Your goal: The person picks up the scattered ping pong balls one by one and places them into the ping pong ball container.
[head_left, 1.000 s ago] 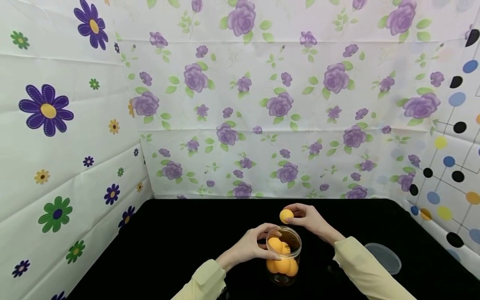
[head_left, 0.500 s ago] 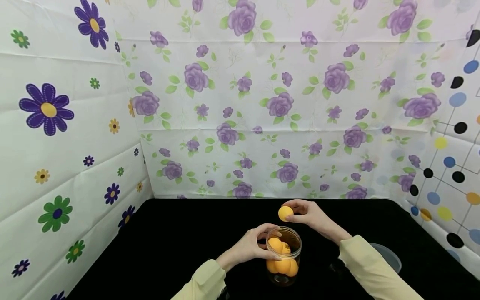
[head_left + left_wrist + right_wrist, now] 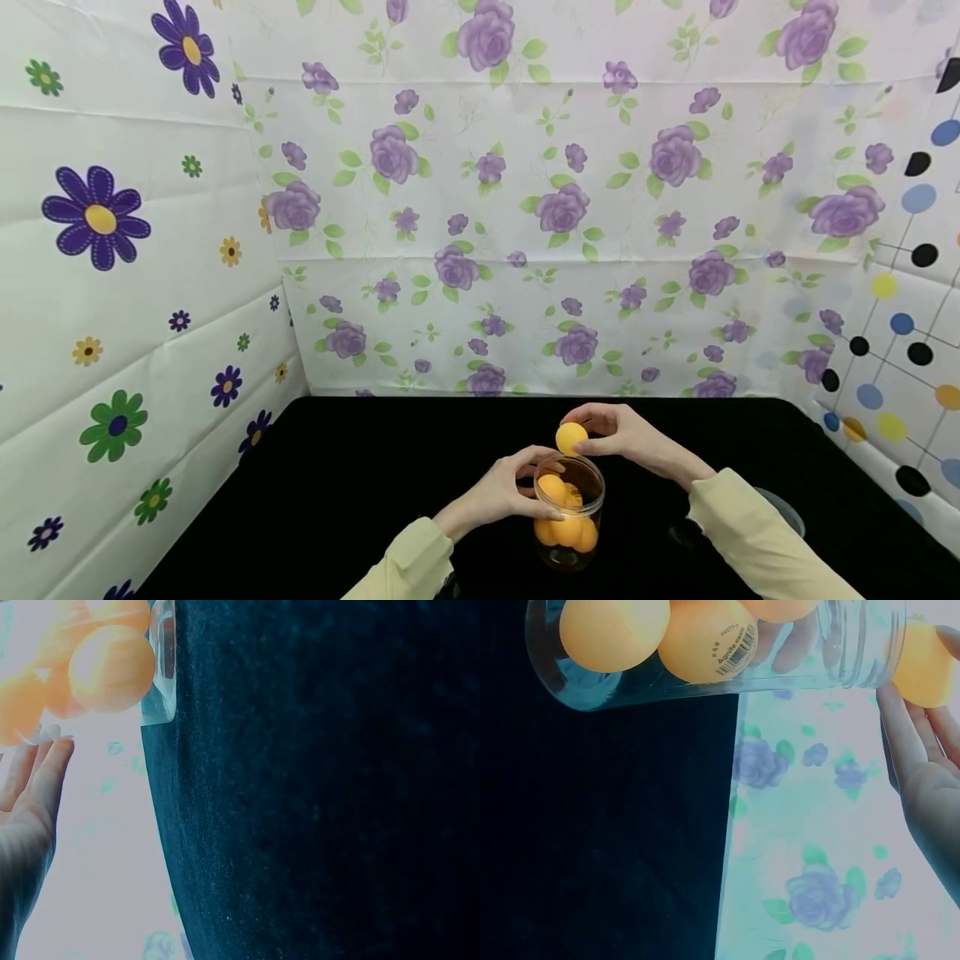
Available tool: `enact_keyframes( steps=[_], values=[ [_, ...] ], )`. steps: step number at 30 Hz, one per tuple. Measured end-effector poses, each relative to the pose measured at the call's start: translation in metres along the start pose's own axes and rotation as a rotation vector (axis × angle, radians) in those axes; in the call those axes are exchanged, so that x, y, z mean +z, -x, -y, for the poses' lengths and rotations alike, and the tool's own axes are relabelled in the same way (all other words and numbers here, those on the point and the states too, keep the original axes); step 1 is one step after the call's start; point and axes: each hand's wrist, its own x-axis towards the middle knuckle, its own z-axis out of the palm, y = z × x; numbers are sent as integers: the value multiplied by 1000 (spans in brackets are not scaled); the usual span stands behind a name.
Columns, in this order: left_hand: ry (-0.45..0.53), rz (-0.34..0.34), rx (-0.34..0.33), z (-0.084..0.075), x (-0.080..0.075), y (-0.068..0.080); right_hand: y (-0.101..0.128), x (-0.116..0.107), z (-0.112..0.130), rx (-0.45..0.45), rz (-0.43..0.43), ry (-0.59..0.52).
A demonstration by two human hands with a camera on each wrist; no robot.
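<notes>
A clear plastic jar (image 3: 567, 521) stands upright on the black table (image 3: 360, 483), with several orange balls (image 3: 564, 530) inside. My left hand (image 3: 504, 492) grips the jar's left side near its rim. My right hand (image 3: 622, 435) pinches another orange ball (image 3: 572, 438) just above the jar's open mouth. In the right wrist view the jar (image 3: 705, 656) shows its balls through the wall, and the held ball (image 3: 924, 664) sits at its rim. The left wrist view shows the jar's base (image 3: 161, 671) and balls (image 3: 111, 669).
A clear round lid (image 3: 783, 507) lies on the table to the right, partly behind my right sleeve. Flower-patterned sheets (image 3: 480, 208) wall in the table at the back and left, a dotted sheet (image 3: 900, 333) at the right.
My right hand has lowered the pinched ball from a little above and behind the jar down to its mouth. The left hand and jar have stayed put.
</notes>
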Motion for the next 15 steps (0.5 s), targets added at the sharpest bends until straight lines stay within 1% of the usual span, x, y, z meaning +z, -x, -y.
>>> enact_keyframes(
  steps=[6, 15],
  values=[
    [-2, -1, -5, 0, 0, 0, 4, 0, 5, -44, 81, -7],
    [-13, -6, -12, 0, 0, 0, 9, -4, 14, -64, 187, -46]
  ],
)
